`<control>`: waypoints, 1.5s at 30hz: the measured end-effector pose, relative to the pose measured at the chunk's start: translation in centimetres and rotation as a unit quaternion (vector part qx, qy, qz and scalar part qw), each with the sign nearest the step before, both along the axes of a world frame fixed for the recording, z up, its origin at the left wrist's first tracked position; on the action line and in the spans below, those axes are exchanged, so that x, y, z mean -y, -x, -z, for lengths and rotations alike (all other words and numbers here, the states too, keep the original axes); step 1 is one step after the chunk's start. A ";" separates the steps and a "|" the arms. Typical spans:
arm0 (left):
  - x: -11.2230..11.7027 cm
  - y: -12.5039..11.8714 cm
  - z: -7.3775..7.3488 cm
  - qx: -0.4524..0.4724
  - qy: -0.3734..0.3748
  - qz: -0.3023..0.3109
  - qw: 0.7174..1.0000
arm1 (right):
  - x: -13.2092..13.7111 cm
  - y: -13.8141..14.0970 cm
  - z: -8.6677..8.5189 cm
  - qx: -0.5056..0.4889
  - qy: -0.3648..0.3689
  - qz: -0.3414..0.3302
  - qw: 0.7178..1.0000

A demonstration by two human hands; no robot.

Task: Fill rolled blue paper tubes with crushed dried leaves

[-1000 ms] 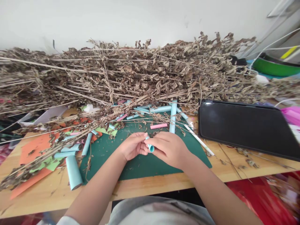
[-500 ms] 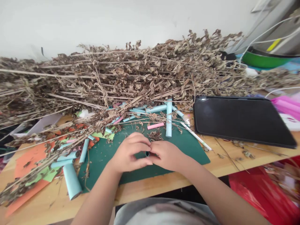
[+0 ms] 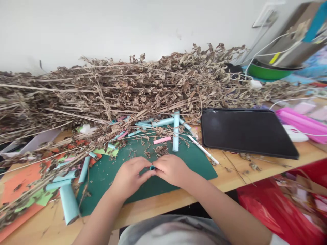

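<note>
Left hand (image 3: pixel 131 176) and right hand (image 3: pixel 173 169) are both pinching a blue tube (image 3: pixel 152 167) over the mat (image 3: pixel 102 177) near the front edge of the desk (image 3: pixel 153 206), probably light, crushable paper (my guess), so grip its sides gently.

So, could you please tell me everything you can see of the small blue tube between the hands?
The small blue tube shows one round, open end facing the camera, a blue rim around a darker hollow; it looks like rolled paper. It is over the green mat, in the grip of the left hand on one side and the right hand on the other. Its far end is hidden.
</note>
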State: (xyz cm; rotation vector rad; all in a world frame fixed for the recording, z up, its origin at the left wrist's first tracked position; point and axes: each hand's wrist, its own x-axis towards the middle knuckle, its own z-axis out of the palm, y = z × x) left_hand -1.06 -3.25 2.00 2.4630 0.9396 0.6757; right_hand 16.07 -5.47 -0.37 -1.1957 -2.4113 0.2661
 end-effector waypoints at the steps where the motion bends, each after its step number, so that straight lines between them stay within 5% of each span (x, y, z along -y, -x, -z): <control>1: 0.1 -0.1 0.0 0.001 0.006 -0.009 1.000 | 0.0 0.1 0.0 0.006 -0.008 0.001 1.000; 6: 0.3 -0.5 0.1 0.020 0.014 -0.002 1.000 | 0.1 -1.3 -0.8 0.058 -0.070 0.019 0.996; 11: 0.3 -0.8 0.7 0.017 0.064 -0.004 0.998 | -0.4 -6.7 -2.6 0.044 -0.007 0.230 0.972; 15: 0.4 -0.8 1.0 0.013 0.108 -0.026 0.994 | -0.9 -9.0 -3.5 0.060 0.007 0.294 0.954; 23: 0.2 -0.4 1.1 0.068 0.133 -0.028 0.988 | -3.0 -3.4 -2.8 0.108 0.022 0.110 0.988; 31: 0.2 -0.4 1.4 0.069 0.154 -0.014 0.986 | -5.5 -1.8 -2.1 0.109 0.028 0.072 0.991; 37: 0.2 -0.3 1.4 0.076 0.175 -0.001 0.982 | -4.2 -2.2 -2.8 -0.059 0.092 0.083 0.991; 41: 0.1 -0.3 1.6 0.089 0.176 -0.001 0.980 | -2.0 -0.7 -2.5 -0.331 0.198 0.073 0.920; 45: 0.0 -0.4 1.8 0.080 0.140 0.004 0.987 | -0.1 0.8 -1.8 -0.361 0.192 0.086 0.908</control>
